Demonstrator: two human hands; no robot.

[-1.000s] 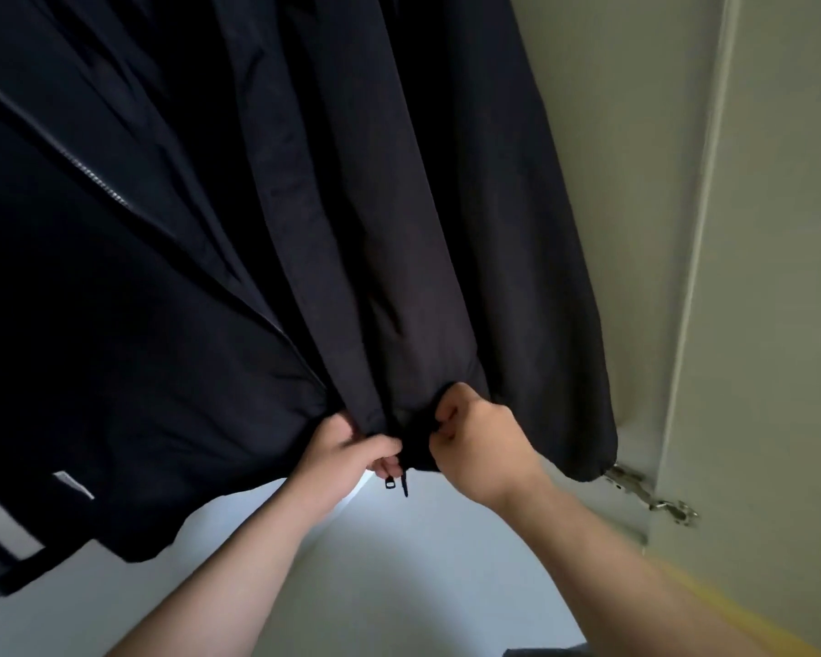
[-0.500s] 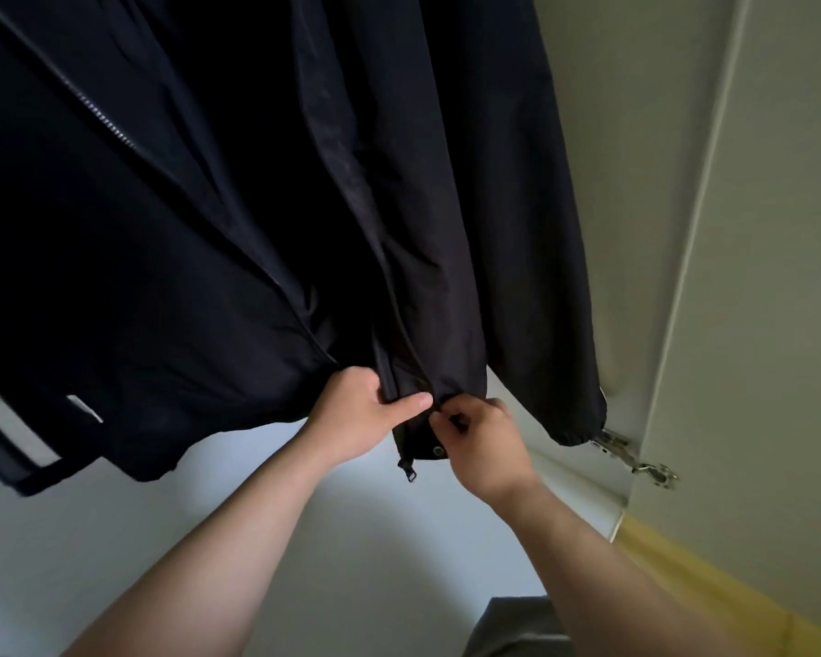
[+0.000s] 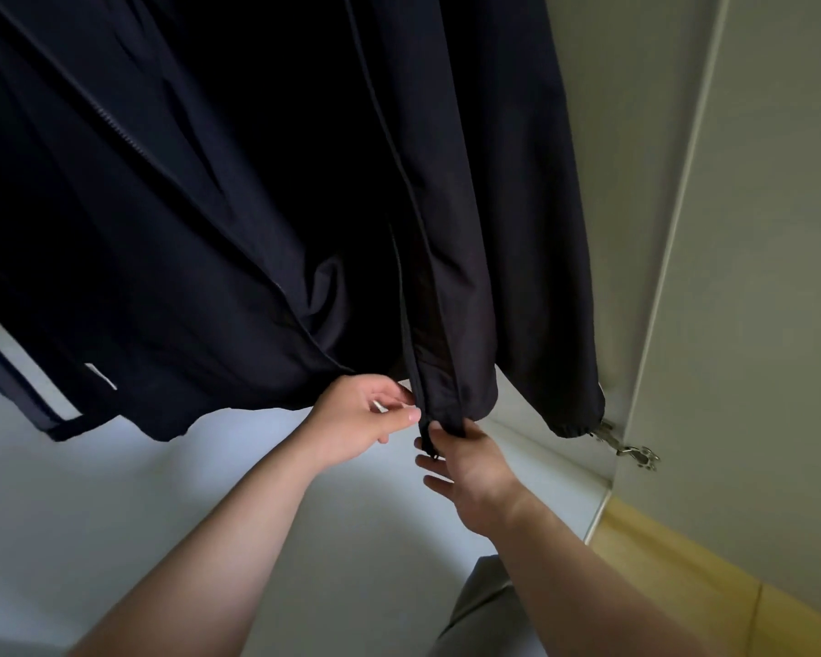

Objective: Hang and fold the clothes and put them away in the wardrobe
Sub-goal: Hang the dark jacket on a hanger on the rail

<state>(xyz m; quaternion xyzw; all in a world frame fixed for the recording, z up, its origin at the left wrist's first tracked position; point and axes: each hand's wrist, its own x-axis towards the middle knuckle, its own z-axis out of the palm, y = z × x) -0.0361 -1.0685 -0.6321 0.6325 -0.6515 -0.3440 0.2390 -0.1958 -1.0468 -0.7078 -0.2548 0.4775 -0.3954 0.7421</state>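
The dark jacket [image 3: 266,239] hangs inside the wardrobe, its hem above the pale wardrobe base [image 3: 115,514] and its elastic cuff [image 3: 574,419] just beside the door hinge [image 3: 631,450].

Right hand [image 3: 465,462]: the thumb lies on top of the hem corner of the right front panel and the fingers extend beneath it, so the cloth is pinched between them. The zipper end [image 3: 430,438] dangles just beside the fingertips.

Left hand [image 3: 366,414]: the fingers are loosely curled and the thumb tip sits just beside the front edge. Whether it grips any cloth cannot be told.

Change from half a second ago: both hands then pinched the hem close together, the left thumb laid across the front edge. The hands now stand slightly apart (the right one lower), and the left front panel hangs off the left hand. The wardrobe door [image 3: 754,277] stands open at the right.
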